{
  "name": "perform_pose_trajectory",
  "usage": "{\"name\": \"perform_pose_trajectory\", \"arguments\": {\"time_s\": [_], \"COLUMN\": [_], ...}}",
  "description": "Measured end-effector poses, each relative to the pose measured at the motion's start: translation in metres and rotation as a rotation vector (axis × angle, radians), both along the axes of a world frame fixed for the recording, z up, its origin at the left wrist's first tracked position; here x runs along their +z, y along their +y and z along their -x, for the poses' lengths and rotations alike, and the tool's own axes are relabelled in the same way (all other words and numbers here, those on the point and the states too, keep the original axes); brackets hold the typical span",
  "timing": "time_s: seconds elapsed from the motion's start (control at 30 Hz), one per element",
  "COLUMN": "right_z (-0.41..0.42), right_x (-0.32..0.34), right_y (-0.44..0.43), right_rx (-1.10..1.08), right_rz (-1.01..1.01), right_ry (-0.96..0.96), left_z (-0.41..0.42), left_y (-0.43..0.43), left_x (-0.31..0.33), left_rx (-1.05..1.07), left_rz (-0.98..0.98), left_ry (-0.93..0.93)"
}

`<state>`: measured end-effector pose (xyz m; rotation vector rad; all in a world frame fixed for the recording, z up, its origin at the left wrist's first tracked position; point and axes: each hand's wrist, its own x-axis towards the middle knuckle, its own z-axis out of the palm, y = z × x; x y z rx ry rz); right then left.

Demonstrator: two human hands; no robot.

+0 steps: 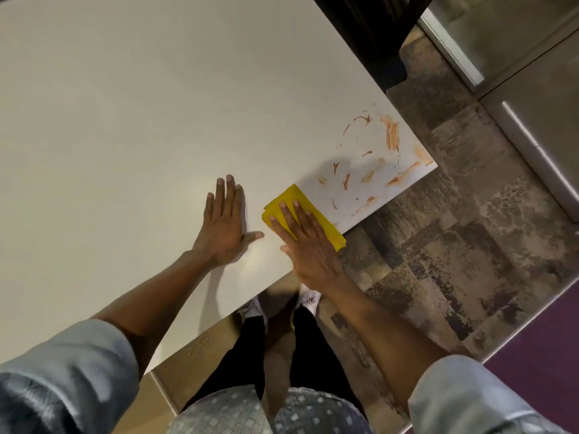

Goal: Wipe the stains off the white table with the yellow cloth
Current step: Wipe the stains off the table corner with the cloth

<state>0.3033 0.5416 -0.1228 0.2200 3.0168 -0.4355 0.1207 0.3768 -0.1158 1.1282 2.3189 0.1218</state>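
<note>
A folded yellow cloth (291, 198) lies on the white table (125, 120) close to its near edge. My right hand (305, 242) presses flat on the cloth, fingers spread over it. My left hand (224, 225) rests flat on the bare table just left of the cloth, fingers apart, holding nothing. Orange-brown stains (376, 155) smear the table's near right corner, to the right of and beyond the cloth. The cloth's right end hangs slightly over the table edge.
The table's corner (434, 164) ends at patterned carpet (454, 261). A dark chair (376, 36) stands past the far right edge. My legs and shoes (279, 324) are below the near edge.
</note>
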Motion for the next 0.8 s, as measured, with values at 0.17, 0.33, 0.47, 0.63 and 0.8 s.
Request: {"name": "perform_pose_trajectory", "arguments": {"time_s": [0.17, 0.33, 0.47, 0.63, 0.8], "right_z": [0.016, -0.01, -0.015, 0.059, 0.068], "right_x": [-0.001, -0.01, -0.019, -0.01, -0.005], "right_y": [-0.003, -0.033, -0.03, 0.002, -0.021], "right_rx": [-0.093, -0.011, 0.055, -0.184, -0.311], "right_rz": [-0.051, 0.059, -0.011, -0.056, 0.033], "right_ry": [-0.003, 0.025, -0.001, 0.019, -0.03], "left_z": [0.01, 0.012, 0.014, 0.014, 0.014], "left_y": [-0.009, -0.015, -0.017, -0.017, -0.017], "left_x": [-0.004, -0.008, -0.013, -0.017, -0.018], "left_rx": [-0.073, -0.08, -0.1, -0.083, -0.077], "left_rz": [-0.028, -0.081, -0.082, -0.103, -0.103], "left_ry": [-0.063, -0.056, -0.056, -0.045, -0.043]}}
